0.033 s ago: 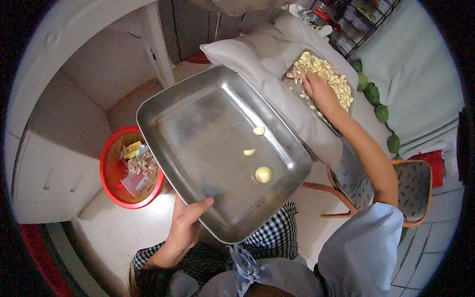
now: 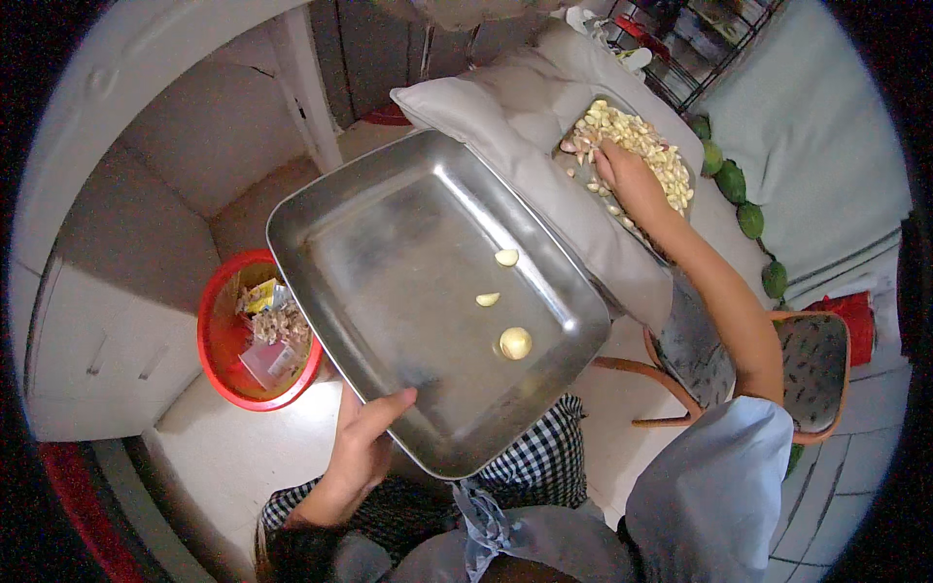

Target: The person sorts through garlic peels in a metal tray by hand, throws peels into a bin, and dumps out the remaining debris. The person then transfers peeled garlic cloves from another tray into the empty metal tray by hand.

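My left hand (image 2: 360,442) grips the near-left rim of a large rectangular metal tray (image 2: 389,262), its thumb lying over the inner edge. Inside the tray are two peeled garlic cloves (image 2: 506,257) and a round, pale bulb-like piece (image 2: 515,343). To the right, my right hand (image 2: 630,180) reaches into a second, smaller metal tray (image 2: 580,173) heaped with garlic cloves (image 2: 653,146), many of them peeled. Its fingers are closed together among the cloves at the tray's left side. Whatever they pinch is hidden.
A red bin (image 2: 209,325) with peelings and wrappers stands left of the big tray. The smaller tray rests on a grey cushioned seat (image 2: 544,117). Green oval fruits (image 2: 729,182) line up beside it. At right is a chair (image 2: 812,369); a dark wire rack (image 2: 714,49) stands behind.
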A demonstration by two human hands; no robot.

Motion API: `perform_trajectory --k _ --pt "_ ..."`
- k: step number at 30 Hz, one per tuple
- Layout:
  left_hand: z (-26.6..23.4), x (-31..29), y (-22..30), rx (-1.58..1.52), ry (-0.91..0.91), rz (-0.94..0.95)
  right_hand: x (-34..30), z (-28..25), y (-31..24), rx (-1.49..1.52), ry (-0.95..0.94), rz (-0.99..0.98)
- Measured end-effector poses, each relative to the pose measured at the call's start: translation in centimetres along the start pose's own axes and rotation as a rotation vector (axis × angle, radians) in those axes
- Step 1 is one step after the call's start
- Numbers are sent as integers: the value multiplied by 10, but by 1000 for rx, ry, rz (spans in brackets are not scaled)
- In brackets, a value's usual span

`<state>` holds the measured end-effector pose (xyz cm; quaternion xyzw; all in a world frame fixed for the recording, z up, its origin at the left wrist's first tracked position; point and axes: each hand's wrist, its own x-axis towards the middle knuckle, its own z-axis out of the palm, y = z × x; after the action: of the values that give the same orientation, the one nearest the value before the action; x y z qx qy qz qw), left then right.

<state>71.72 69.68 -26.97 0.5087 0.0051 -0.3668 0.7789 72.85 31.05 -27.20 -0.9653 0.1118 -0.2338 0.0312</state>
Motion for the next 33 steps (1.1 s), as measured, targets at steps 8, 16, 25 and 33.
perform_trajectory --k 8,16,25,33 --pt "-1 -2 3 5 59 -10 7 -19 29 1174 -9 655" --pt "1 0 1 26 83 41 -7 -44 -6 2607 -297 951" --pt "4 1 4 54 47 5 -22 -73 -135 2527 -642 1038" --pt "1 -3 12 -76 -56 -75 -13 -66 -176 2455 -815 940"
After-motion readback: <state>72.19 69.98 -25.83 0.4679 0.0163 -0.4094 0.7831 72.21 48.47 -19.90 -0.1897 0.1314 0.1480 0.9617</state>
